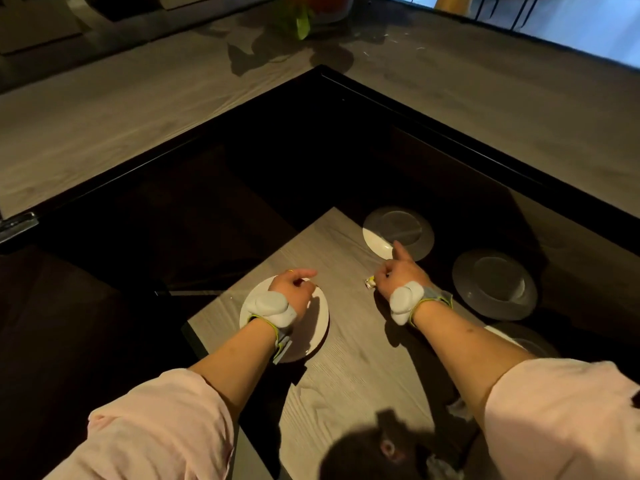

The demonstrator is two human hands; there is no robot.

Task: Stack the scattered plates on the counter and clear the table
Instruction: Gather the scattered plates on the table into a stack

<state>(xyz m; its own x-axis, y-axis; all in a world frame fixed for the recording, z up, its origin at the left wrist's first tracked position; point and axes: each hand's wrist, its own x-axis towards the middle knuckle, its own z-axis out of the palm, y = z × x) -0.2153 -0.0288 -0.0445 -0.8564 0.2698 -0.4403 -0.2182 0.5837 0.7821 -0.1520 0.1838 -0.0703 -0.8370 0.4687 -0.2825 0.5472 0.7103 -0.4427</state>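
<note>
A white plate (pixel 311 327) lies at the near left of the wooden table (pixel 349 368). My left hand (pixel 294 289) is over its far half with the fingers curled down; I cannot see whether they grip the rim. A second plate (pixel 398 230) sits at the far corner, and the outstretched index finger of my right hand (pixel 398 273) touches its near rim, the other fingers curled. A third plate (pixel 495 284) lies to the right in shadow. A fourth plate (pixel 523 342) is mostly hidden behind my right forearm.
A small pale thing (pixel 370 282) shows at my right hand's knuckles. The table's left edge and far corner drop to dark floor. A black-edged step (pixel 346 81) runs beyond, with a potted plant (pixel 304 19) on the wooden floor behind it.
</note>
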